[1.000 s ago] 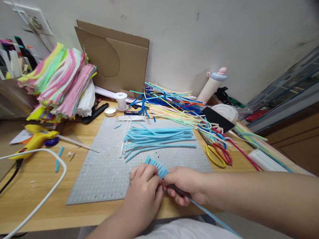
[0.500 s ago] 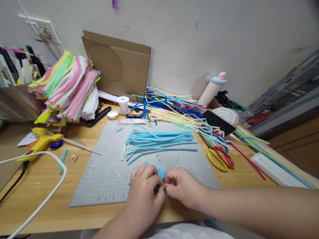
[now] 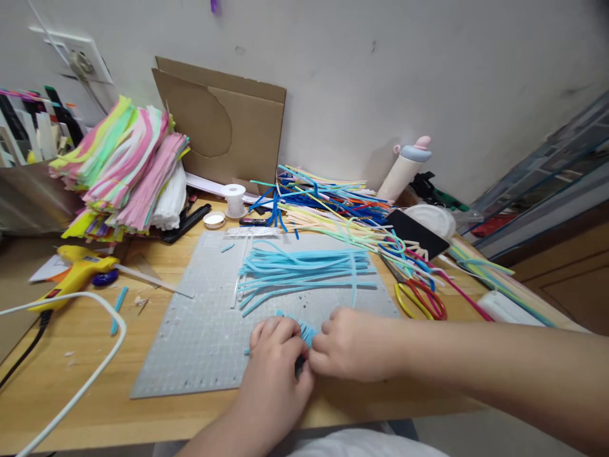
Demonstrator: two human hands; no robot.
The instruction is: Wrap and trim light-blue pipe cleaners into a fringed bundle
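Note:
My left hand [image 3: 278, 355] is curled around a light-blue coiled pipe cleaner piece [image 3: 307, 334] near the front of the grey cutting mat [image 3: 190, 343]. Something dark shows between its thumb and fingers, too covered to name. Against the coil's right side, my right hand [image 3: 349, 343] is closed in a pinch on the pipe cleaner. A blurred light-blue strand [image 3: 353, 273] rises from behind that hand, across a bundle of loose light-blue pipe cleaners [image 3: 304, 266] lying on the mat. The fingertips of both hands nearly meet, hiding most of the wound piece.
A yellow glue gun [image 3: 76, 273] and its white cable [image 3: 102, 368] lie at left. Scissors [image 3: 419, 298] rest on the mat's right edge. Behind are mixed pipe cleaners [image 3: 328, 203], a spool [image 3: 235, 200], a cardboard sheet [image 3: 252, 127] and a bottle [image 3: 404, 171].
My right hand has turned over and risen slightly against the coil. The loose strand, earlier trailing right under the forearm, now swings up over the bundle. My left hand stays almost still.

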